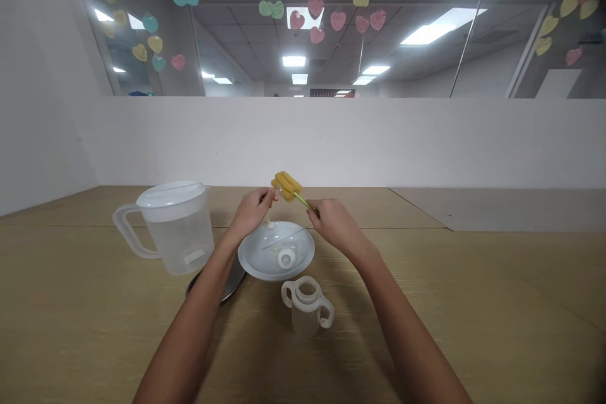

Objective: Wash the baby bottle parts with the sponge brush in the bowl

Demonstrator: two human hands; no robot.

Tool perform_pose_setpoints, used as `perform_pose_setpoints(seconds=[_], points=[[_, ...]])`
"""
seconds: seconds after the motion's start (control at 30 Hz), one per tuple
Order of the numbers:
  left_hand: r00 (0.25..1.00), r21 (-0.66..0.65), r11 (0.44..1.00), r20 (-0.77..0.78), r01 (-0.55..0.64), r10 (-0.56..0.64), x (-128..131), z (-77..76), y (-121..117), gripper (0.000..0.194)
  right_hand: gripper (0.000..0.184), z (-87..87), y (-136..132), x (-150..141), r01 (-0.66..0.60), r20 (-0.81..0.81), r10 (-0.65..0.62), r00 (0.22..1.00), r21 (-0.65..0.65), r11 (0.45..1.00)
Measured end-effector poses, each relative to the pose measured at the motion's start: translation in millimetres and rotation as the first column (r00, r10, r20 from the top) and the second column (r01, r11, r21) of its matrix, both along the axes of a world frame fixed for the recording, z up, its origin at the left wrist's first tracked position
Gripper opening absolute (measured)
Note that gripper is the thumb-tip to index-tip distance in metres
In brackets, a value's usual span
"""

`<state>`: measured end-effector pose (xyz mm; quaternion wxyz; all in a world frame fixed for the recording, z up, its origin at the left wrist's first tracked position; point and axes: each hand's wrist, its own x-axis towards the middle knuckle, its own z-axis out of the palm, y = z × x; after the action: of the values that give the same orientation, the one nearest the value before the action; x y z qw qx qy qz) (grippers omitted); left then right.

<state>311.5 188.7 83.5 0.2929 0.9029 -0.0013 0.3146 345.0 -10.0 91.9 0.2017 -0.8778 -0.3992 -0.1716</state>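
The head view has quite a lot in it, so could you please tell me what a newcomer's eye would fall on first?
Probably the yellow sponge brush, held up by the right hand beside the left hand, beyond the white bowl. Next would come the pastel heart-shaped notes across the top, then the large lidded pitcher at the left.
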Motion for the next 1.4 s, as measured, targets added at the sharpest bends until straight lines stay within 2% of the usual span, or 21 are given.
perform_pose_setpoints(seconds=[0.1,0.33,0.43,0.67,0.77,0.9,1.07,1.2,1.4], points=[[1.000,0.000,1.000,0.016,-0.007,0.007,-1.1,0.0,-4.2,0.041,0.024,-1.1,-0.7,1.2,-0.004,0.001,0.004,1.000,0.017,1.000],[0.976,0.129,0.969,0.089,-0.209,0.199,-7.4,3.0,-11.8,0.028,0.024,-1.5,0.6,0.6,0.007,-0.009,-0.007,1.000,0.011,1.000],[0.969,0.173,0.955,0.099,-0.240,0.226,-9.8,4.4,-13.5,0.026,0.024,-1.1,1.5,-0.7,0.019,-0.011,-0.019,1.000,-0.006,1.000],[0.976,0.158,0.963,0.038,-0.219,0.216,-8.1,2.1,-18.8,0.034,0.022,0.2,3.0,-2.6,0.051,0.060,-0.049,0.997,-0.040,0.998],[0.984,0.105,0.979,-0.006,-0.177,0.178,-4.5,0.6,-17.9,0.039,0.021,0.2,2.2,-2.1,0.051,0.080,-0.045,0.996,-0.074,0.996],[0.994,-0.011,0.995,0.011,-0.104,0.104,-1.2,0.4,-13.9,0.044,0.021,1.1,1.0,-2.4,0.036,0.094,-0.028,0.995,-0.083,0.996],[0.994,-0.057,0.993,0.021,-0.108,0.109,-2.4,2.0,-13.8,0.046,0.021,1.5,0.0,-3.5,0.031,0.082,-0.025,0.996,-0.078,0.996],[0.997,-0.046,0.997,0.023,-0.066,0.067,-4.5,3.0,-17.1,0.044,0.022,0.3,-0.7,-2.5,0.055,0.050,-0.051,0.997,-0.074,0.996],[0.994,-0.111,0.994,0.104,-0.020,0.032,-4.8,3.8,-16.7,0.034,0.023,2.5,-6.0,1.4,0.044,-0.013,-0.045,0.999,-0.031,0.999]])
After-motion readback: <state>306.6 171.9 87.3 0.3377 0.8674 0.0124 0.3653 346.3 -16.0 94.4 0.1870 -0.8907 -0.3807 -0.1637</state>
